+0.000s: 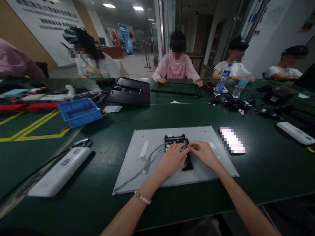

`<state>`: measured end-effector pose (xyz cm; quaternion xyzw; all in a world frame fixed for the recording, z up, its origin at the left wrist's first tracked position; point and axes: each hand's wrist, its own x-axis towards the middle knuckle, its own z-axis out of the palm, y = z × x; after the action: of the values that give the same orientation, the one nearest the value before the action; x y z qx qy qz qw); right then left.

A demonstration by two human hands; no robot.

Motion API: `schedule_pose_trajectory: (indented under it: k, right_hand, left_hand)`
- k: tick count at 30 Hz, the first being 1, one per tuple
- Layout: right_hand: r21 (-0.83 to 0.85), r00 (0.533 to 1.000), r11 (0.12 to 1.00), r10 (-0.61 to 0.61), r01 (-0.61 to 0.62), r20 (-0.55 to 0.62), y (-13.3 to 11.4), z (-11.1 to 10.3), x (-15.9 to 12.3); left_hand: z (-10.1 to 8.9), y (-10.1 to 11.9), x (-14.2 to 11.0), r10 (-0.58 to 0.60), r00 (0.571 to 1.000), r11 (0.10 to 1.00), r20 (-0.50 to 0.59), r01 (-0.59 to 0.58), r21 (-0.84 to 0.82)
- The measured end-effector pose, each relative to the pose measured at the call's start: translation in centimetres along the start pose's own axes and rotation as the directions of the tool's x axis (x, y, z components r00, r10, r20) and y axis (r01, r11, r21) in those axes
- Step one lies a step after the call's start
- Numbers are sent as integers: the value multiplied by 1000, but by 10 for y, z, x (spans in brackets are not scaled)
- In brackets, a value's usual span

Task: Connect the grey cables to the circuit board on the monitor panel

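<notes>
A pale flat panel (pixel 137 164) lies on the green table in front of me, with a black plastic bracket (pixel 188 163) on its middle. My left hand (pixel 173 159) rests over the bracket, its fingers bent and closed toward my right hand. Grey cables (pixel 150 160) run from under the left hand across the panel to its lower left corner. My right hand (pixel 203 151) pinches at the bracket's right side, fingertips meeting those of the left. Whatever small piece lies between the fingertips is too hidden to name. A white paper strip (pixel 144 148) lies on the panel's left part.
A lit phone (pixel 232 140) lies right of the panel. White power banks (pixel 60 172) lie at both sides. A blue basket (pixel 79 111), a black casing (pixel 129 91) and water bottles (pixel 222 80) stand farther back. Across the table a person holds a black frame (pixel 176 93).
</notes>
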<state>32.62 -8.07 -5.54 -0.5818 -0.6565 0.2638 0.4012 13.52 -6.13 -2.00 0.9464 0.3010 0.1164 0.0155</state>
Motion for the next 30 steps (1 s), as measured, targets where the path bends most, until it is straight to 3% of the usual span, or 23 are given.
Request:
schedule_pose_trajectory:
  k: [9,16,22,25,30]
  right_hand:
    - [-173,996,981,-85,84,1,-1,-4,-3]
    - [-69,998,995,-68,68,1,-1,-7,-3]
    - [30,997,1000,-2,4,-81,12,-13,-1]
    - [22,994,1000,15,-13,-105,14,-15,-1]
    - [-10,988,1000,13,-14,-151,9,-15,-1]
  left_hand:
    - [1,0,0,-5,1000,1000,-6,5,30]
    - [0,0,-1,0,1000,1000,-14,0,9]
    - [-5,-4,-1,-28,996,998,-81,23,-65]
    - [-17,-23,-2,-99,986,991,-137,84,-109]
    - [-35,-85,-21,-334,922,936,-198,299,-184]
